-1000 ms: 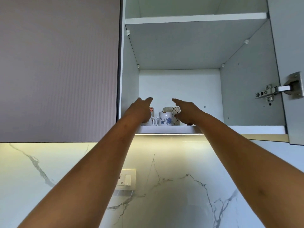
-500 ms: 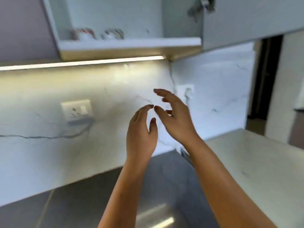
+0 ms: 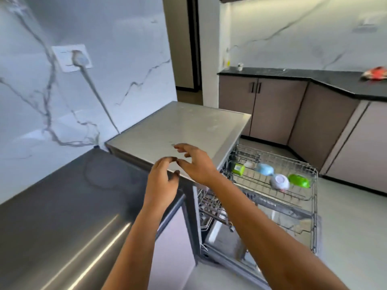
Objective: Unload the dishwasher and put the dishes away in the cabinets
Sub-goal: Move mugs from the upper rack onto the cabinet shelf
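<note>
Both my hands hang empty in the air above the front edge of the dishwasher's steel top [image 3: 180,126]. My left hand [image 3: 162,181] has loosely curled fingers, and my right hand [image 3: 196,164] has relaxed, spread fingers. The dishwasher stands open to the right, its upper wire rack [image 3: 301,197] pulled out. On that rack lie a green cup [image 3: 238,169], a pale blue bowl [image 3: 265,169], a white bowl upside down [image 3: 279,182] and a green bowl [image 3: 299,180]. A lower rack [image 3: 211,208] shows beneath, its load blurred.
A dark steel counter [image 3: 62,206] runs to the left under a marble wall with a socket and cable [image 3: 77,59]. Across the floor, brown base cabinets [image 3: 272,109] carry a black counter with a red cloth [image 3: 374,74]. A doorway [image 3: 188,49] opens behind.
My hands left the mugs on the upper cabinet shelf and came down empty. My view swung down and right from the cabinet to the open dishwasher.
</note>
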{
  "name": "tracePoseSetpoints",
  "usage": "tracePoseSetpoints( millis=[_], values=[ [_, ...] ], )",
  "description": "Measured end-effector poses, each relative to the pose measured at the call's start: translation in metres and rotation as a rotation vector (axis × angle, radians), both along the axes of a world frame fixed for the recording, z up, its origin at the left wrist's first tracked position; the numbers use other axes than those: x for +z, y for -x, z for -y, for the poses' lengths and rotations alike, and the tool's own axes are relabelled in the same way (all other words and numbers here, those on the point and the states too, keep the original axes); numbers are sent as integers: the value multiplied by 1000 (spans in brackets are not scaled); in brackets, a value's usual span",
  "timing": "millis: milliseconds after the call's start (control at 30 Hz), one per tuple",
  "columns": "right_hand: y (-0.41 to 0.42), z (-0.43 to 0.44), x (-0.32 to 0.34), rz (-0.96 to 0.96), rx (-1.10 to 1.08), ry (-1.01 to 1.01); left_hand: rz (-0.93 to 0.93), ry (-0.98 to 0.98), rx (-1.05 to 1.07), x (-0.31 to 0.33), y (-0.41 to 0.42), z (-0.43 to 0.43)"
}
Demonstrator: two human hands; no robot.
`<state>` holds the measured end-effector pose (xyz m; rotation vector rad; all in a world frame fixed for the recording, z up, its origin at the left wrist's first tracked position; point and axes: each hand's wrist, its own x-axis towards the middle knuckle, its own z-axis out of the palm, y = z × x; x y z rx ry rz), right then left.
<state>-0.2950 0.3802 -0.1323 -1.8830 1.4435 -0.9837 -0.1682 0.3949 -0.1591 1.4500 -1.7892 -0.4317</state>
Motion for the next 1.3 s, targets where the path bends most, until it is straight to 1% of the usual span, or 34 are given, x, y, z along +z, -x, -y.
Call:
tracePoseSetpoints(
  millis=[100,200,300,367,500,600,733,867,967,1133,1233,1300],
  values=[
    [56,-8,-20,-8,-50,-117,28,-61,-59,-16,46,-3],
    [122,-21,-46,-13,-49,-272,-4,-168,-33,-40,105,-8],
    [184,-34,-72,-45,-56,-365,-24,-298,-28,-66,162,-15],
    [224,-43,-86,-70,-55,-411,-83,-383,-22,-81,194,-23],
    [275,-42,-105,-137,-50,-474,-202,-512,35,-102,224,-33],
    [284,-29,-120,-180,-11,-520,-220,-559,122,-119,224,-35],
    [274,-10,-153,-205,53,-592,-249,-621,216,-142,217,-30],
    [258,8,-204,-287,143,-672,-353,-706,300,-178,213,-16],
    [248,31,-241,-316,154,-734,-386,-766,317,-204,211,0],
    [227,84,-298,-388,129,-747,-327,-820,287,-246,203,38],
    [215,117,-328,-447,81,-701,-256,-828,278,-260,197,58],
    [209,135,-345,-514,91,-684,-200,-835,263,-269,193,70]
  ],
)
